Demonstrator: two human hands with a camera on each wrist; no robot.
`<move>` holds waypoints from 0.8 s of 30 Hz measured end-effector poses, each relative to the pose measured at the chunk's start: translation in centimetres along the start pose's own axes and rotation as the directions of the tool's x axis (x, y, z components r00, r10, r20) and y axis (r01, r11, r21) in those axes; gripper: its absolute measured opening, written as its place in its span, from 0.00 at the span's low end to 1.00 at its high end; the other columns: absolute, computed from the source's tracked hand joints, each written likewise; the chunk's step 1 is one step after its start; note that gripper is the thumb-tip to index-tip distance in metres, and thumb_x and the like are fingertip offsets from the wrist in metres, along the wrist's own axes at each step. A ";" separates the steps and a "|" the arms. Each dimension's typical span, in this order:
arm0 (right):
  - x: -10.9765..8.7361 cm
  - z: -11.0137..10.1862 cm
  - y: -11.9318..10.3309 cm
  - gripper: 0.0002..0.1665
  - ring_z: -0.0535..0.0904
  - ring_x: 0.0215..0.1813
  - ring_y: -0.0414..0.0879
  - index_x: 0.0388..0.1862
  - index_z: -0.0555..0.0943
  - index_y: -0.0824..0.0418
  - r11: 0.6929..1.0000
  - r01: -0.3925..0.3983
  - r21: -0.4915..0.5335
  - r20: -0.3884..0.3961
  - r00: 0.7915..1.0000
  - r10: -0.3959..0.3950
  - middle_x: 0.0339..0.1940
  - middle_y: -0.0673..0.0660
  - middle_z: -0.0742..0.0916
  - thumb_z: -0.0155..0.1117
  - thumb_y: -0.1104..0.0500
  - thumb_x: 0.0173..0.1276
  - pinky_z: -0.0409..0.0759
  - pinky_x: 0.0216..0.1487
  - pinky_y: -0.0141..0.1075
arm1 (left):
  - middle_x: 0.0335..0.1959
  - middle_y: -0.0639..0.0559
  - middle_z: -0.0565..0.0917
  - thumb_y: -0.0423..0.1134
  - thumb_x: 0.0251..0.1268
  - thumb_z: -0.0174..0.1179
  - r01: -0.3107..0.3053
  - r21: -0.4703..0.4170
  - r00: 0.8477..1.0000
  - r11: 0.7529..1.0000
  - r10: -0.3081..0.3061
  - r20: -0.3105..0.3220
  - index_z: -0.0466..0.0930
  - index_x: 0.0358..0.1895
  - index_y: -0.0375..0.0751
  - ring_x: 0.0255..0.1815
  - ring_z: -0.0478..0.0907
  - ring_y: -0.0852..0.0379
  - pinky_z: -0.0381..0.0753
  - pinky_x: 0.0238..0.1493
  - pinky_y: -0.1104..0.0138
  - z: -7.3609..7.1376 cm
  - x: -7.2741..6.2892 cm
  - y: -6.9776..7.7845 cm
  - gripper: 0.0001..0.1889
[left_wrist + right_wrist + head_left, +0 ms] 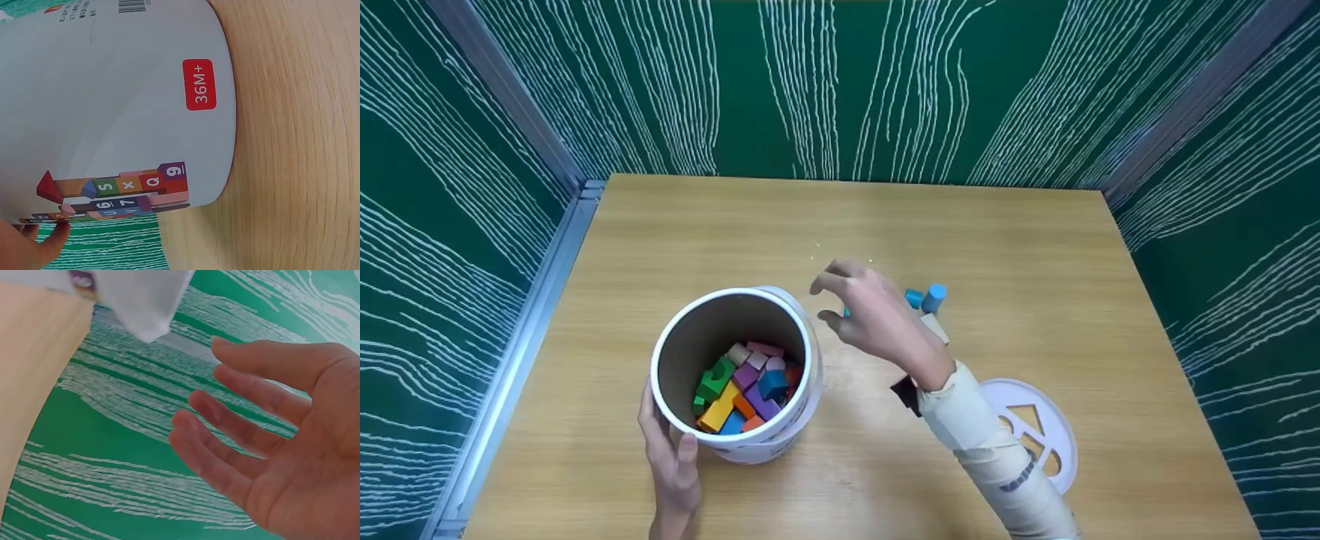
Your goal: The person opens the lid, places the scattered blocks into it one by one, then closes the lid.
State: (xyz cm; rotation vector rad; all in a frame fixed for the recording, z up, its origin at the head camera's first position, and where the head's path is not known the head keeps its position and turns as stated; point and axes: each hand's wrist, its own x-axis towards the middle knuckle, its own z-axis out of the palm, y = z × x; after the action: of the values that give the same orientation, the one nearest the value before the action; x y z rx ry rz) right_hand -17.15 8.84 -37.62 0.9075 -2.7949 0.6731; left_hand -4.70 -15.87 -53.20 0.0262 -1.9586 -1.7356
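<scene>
A white bucket (813, 375) stands on the table, with a pile of coloured toy blocks (746, 382) inside. My left hand (671, 457) holds the bucket from its near left side, thumb by the rim and fingers along the outer wall. In the left wrist view, fingers (50, 244) show at the edge of the printed wall. To the right of the bucket my right hand (877, 311) hovers with loosely bent, spread fingers and nothing between them. The right wrist view shows this hand (270, 433) empty, with part of the white bucket (140, 298) above its fingertips.
Beyond the right hand lie a blue cylinder (934, 298), a teal block (914, 298) and a pale wooden block (934, 328). A white lid with shaped cutouts (1061, 435) lies at the right, partly under the forearm. Green patterned panels (840, 90) surround the table.
</scene>
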 end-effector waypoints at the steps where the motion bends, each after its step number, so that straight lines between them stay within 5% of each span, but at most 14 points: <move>1: -0.1 0.1 0.3 0.14 0.79 0.42 0.48 0.44 0.84 0.58 1.000 -0.014 0.007 -0.004 1.000 0.014 0.45 0.55 0.83 0.71 0.62 0.56 0.81 0.41 0.37 | 0.74 0.49 0.53 0.39 0.63 0.48 0.003 -0.001 1.000 1.000 -0.003 0.000 0.47 0.75 0.44 0.71 0.53 0.49 0.56 0.70 0.63 0.0 0.0 0.0 0.36; 11: -1.5 1.3 3.8 0.16 0.80 0.43 0.52 0.43 0.85 0.60 0.987 -0.155 0.052 -0.029 0.987 0.156 0.45 0.58 0.83 0.73 0.63 0.53 0.82 0.44 0.40 | 0.74 0.48 0.53 0.38 0.63 0.47 0.000 0.003 1.000 1.000 0.000 -0.003 0.47 0.75 0.44 0.71 0.53 0.50 0.55 0.70 0.64 0.1 -0.1 0.1 0.36; 24: -3.1 3.8 8.6 0.12 0.79 0.38 0.54 0.38 0.84 0.65 0.966 -0.248 0.069 -0.074 0.965 0.253 0.40 0.61 0.84 0.70 0.70 0.52 0.82 0.37 0.43 | 0.74 0.49 0.53 0.40 0.64 0.47 -0.007 0.019 1.000 1.000 0.007 -0.005 0.47 0.75 0.45 0.71 0.53 0.49 0.55 0.70 0.63 0.1 0.0 0.1 0.35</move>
State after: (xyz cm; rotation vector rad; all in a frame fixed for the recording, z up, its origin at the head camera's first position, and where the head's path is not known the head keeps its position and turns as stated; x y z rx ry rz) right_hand -19.55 14.92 -45.04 0.5235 -2.8551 0.8113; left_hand -4.70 -15.71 -53.09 0.0304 -1.9692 -1.7103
